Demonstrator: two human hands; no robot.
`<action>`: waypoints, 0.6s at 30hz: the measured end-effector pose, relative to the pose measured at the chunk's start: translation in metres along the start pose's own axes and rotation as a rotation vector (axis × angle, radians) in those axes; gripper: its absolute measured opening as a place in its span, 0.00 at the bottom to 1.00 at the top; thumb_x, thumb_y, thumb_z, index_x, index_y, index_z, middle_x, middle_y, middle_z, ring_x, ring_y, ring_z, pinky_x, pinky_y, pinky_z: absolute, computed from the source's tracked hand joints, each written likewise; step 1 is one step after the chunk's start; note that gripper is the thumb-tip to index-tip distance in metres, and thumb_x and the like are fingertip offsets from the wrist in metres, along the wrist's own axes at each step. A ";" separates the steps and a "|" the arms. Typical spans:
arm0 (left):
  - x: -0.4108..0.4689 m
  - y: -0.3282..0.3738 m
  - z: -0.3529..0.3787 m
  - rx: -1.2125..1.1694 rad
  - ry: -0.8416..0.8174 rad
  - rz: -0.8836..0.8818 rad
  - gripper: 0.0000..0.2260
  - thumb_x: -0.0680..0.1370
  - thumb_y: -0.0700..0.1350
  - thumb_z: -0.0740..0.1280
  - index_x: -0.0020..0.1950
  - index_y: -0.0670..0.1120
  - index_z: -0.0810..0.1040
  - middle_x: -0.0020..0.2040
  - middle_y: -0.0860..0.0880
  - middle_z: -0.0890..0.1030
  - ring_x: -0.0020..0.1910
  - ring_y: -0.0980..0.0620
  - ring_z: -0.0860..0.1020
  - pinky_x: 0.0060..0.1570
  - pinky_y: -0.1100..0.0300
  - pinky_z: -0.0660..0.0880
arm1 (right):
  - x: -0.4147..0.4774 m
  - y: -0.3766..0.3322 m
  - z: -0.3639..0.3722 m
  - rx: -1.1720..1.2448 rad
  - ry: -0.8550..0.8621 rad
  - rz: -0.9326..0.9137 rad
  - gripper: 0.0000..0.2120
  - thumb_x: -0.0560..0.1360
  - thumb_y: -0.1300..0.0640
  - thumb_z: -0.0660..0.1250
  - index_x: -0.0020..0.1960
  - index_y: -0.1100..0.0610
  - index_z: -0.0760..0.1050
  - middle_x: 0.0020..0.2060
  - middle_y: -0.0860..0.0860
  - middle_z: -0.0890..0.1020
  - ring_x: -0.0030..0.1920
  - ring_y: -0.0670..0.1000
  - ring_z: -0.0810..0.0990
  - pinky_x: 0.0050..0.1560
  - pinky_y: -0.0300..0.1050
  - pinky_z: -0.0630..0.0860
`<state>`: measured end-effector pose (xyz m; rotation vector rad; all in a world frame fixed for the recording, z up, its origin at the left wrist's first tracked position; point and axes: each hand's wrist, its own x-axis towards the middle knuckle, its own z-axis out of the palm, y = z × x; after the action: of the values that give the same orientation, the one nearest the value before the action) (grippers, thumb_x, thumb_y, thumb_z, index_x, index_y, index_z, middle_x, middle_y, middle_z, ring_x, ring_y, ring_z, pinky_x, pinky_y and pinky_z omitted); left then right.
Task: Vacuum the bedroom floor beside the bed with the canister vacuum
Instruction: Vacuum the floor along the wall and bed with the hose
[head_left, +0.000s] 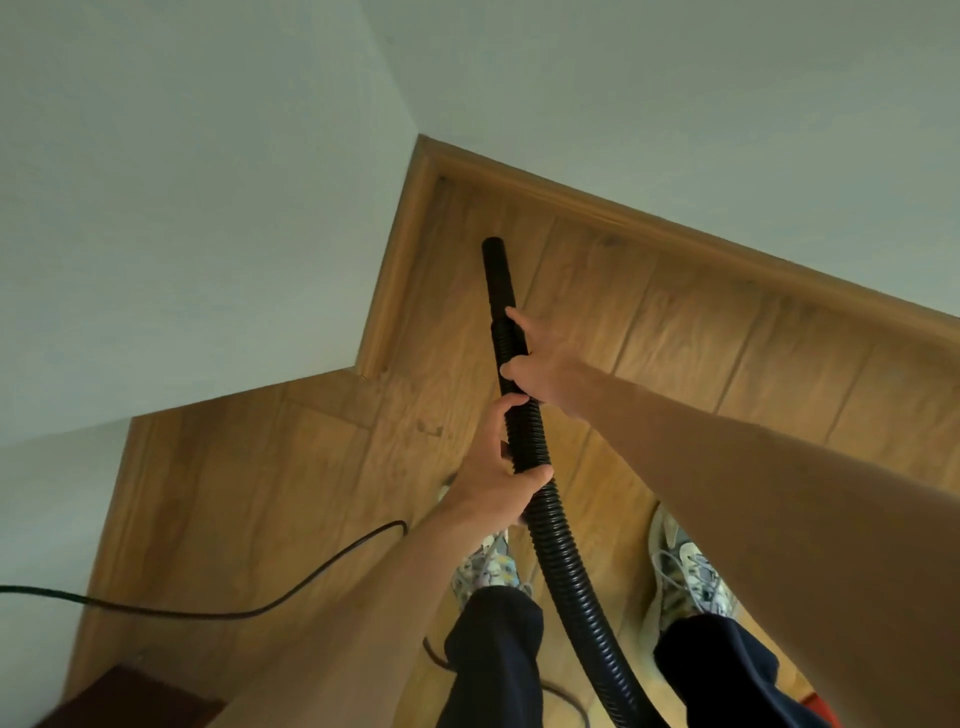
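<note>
A black ribbed vacuum hose (563, 545) runs up from between my feet to a smooth black nozzle tube (497, 275). The tube's open end points at the wooden floor (649, 332) close to the room's corner. My right hand (540, 358) grips the hose where the ribbed part meets the tube. Just below it, my left hand (498, 462) holds the ribbed hose, fingers wrapped round it. The canister itself is out of view.
Pale walls meet at an inner corner with a wooden skirting board (623, 208); a second wall juts out at the left (156, 260). A black power cord (291, 587) trails over the floor at the left. My two patterned shoes (680, 571) stand on the boards. Dark furniture (135, 701) sits bottom left.
</note>
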<state>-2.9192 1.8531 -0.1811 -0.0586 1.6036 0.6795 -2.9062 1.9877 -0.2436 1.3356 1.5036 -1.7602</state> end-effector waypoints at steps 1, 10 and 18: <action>0.001 0.001 -0.004 -0.012 0.002 -0.007 0.33 0.77 0.35 0.70 0.63 0.72 0.65 0.61 0.45 0.73 0.53 0.46 0.81 0.41 0.43 0.84 | 0.003 -0.003 0.003 -0.004 0.001 -0.001 0.37 0.77 0.66 0.62 0.79 0.41 0.55 0.64 0.52 0.72 0.54 0.52 0.79 0.42 0.42 0.78; 0.017 0.023 -0.046 -0.108 0.024 -0.001 0.33 0.77 0.33 0.70 0.62 0.71 0.67 0.60 0.45 0.74 0.53 0.45 0.81 0.42 0.44 0.84 | 0.032 -0.045 0.018 -0.051 -0.001 -0.054 0.37 0.77 0.65 0.62 0.79 0.41 0.54 0.60 0.51 0.74 0.52 0.52 0.79 0.47 0.47 0.81; 0.028 0.049 -0.090 -0.082 0.012 0.030 0.32 0.77 0.32 0.69 0.65 0.68 0.67 0.60 0.45 0.75 0.50 0.47 0.82 0.39 0.49 0.84 | 0.057 -0.087 0.027 -0.067 0.013 -0.087 0.37 0.77 0.64 0.62 0.79 0.42 0.54 0.59 0.51 0.73 0.51 0.53 0.80 0.47 0.53 0.83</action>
<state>-3.0247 1.8628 -0.1888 -0.0984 1.5906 0.7694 -3.0123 2.0016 -0.2536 1.2688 1.6361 -1.7408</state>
